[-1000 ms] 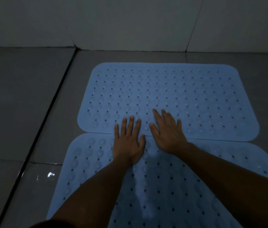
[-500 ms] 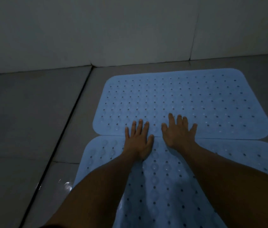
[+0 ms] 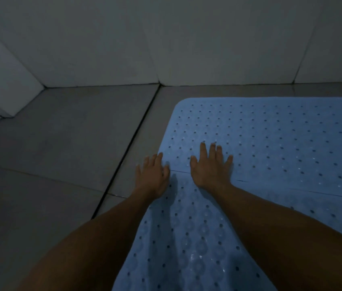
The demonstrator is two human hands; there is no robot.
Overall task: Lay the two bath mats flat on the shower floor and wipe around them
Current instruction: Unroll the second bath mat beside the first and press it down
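Two light blue perforated bath mats lie flat on the grey tiled floor, meeting edge to edge. The far mat [image 3: 281, 139] reaches toward the wall; the near mat [image 3: 187, 238] runs under my forearms. My left hand [image 3: 152, 175] lies palm down with fingers spread at the left end of the seam, partly over the mats' left edge. My right hand [image 3: 211, 166] presses flat across the seam, fingers spread on the far mat. Neither hand holds anything. No cloth is in view.
Grey floor tiles [image 3: 71, 133] with a dark grout line [image 3: 128, 148] stretch to the left of the mats. A pale tiled wall [image 3: 166, 43] rises just behind the far mat, and a white ledge [image 3: 2, 85] juts in at the far left corner.
Both hands have slid left along the seam between the mats, the left hand reaching the mats' left edge. The view has swung left, so the mats sit further right.
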